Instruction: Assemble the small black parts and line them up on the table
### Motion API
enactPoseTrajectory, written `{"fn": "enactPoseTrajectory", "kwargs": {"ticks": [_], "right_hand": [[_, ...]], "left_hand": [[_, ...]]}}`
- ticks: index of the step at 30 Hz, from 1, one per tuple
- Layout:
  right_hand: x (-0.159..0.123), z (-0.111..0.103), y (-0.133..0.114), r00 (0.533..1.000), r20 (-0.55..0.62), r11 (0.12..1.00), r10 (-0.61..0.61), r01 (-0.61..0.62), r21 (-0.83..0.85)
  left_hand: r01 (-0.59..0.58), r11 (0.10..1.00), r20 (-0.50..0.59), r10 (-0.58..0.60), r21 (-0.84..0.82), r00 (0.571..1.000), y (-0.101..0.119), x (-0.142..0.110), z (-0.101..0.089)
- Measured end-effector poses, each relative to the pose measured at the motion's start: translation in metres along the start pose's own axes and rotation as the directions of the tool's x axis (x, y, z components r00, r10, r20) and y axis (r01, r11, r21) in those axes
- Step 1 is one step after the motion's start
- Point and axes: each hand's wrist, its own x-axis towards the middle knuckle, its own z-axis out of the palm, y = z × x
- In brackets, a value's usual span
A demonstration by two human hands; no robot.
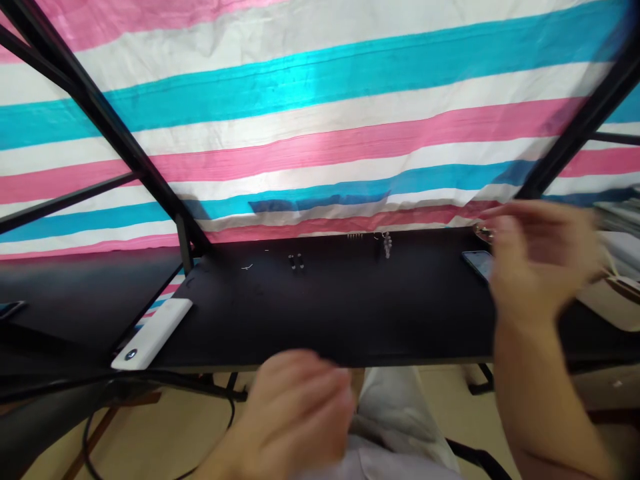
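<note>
My left hand is in front of the table's near edge, above my lap. Its fingers are curled in and blurred; anything inside them is hidden. Raised over the table's right end is my right hand, smeared by motion, with thumb and fingers pointing left. A small shiny round item shows by its fingertips; whether they touch it I cannot tell. Just below lies a phone, partly covered by the hand. Toward the back of the black table are a dangling beaded piece and a pair of small dark earring-like pieces.
A white oblong device lies at the table's left end. Black metal bars slant up on both sides before a striped sheet. A beige pouch-like item is at the right. A black cable hangs lower left.
</note>
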Motion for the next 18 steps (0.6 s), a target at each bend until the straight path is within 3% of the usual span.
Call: {"fn": "enactPoseTrajectory", "kwargs": {"ticks": [2, 3, 5, 6, 7, 9, 11, 12, 18], "right_hand": [[-0.006, 0.019, 0.018, 0.971, 0.212, 0.989, 0.113, -0.090, -0.115], [-0.011, 0.030, 0.032, 0.912, 0.355, 0.971, 0.203, -0.141, -0.193], [-0.026, 0.053, 0.065, 0.711, 0.588, 0.915, 0.386, -0.215, -0.341], [-0.034, 0.064, 0.082, 0.618, 0.642, 0.884, 0.455, -0.224, -0.411], [-0.042, 0.073, 0.097, 0.551, 0.663, 0.856, 0.506, -0.223, -0.467], [-0.056, 0.091, 0.122, 0.465, 0.659, 0.800, 0.591, -0.228, -0.556], [-0.065, 0.105, 0.137, 0.450, 0.626, 0.761, 0.637, -0.243, -0.601], [-0.068, 0.111, 0.142, 0.470, 0.609, 0.757, 0.639, -0.243, -0.607], [-0.076, 0.132, 0.151, 0.550, 0.561, 0.756, 0.619, -0.222, -0.616]], "left_hand": [[-0.001, 0.997, 0.104, 0.010, -0.077, 0.995, -0.032, 0.020, 0.051], [0.044, 0.993, 0.168, -0.025, -0.109, 0.985, -0.050, 0.028, 0.079], [0.210, 0.973, 0.297, -0.172, -0.100, 0.939, -0.083, 0.037, 0.134], [0.268, 0.961, 0.354, -0.228, -0.068, 0.907, -0.098, 0.038, 0.158], [0.308, 0.951, 0.409, -0.270, -0.028, 0.872, -0.112, 0.038, 0.179], [0.349, 0.935, 0.504, -0.333, 0.066, 0.797, -0.136, 0.034, 0.212], [0.353, 0.923, 0.568, -0.373, 0.149, 0.734, -0.153, 0.029, 0.235], [0.352, 0.917, 0.578, -0.392, 0.185, 0.716, -0.159, 0.027, 0.244], [0.297, 0.919, 0.596, -0.394, 0.260, 0.699, -0.172, 0.027, 0.273]]}}
